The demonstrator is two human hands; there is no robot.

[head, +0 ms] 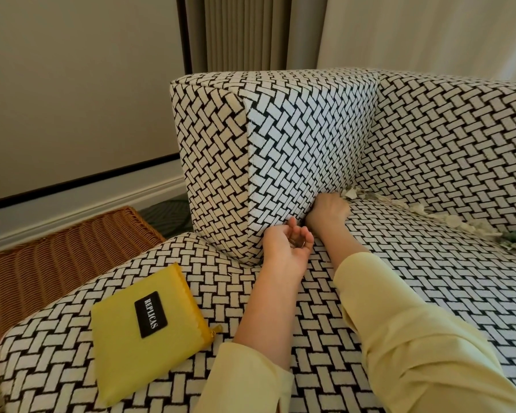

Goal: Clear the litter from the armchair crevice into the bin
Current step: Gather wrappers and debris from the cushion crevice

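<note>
The armchair (429, 138) is covered in a black-and-white woven pattern. Pale paper litter (447, 219) lies along the crevice between seat and backrest, from the armrest corner out to the right edge. My right hand (328, 208) is pressed into the corner of that crevice beside the armrest (295, 138), fingers curled around the nearest scraps (350, 193). Just in front of it, against the armrest's base, my left hand (286, 248) is held palm-up and loosely cupped. Whether anything lies in that palm is unclear. A wicker basket (57, 257) stands on the floor to the left.
A flat yellow pouch (137, 347) with a black "REPLICAS" label lies on the seat's front left corner. Behind the chair are a wall with a skirting board (72, 204) and curtains (245, 34). Both arms wear pale yellow sleeves.
</note>
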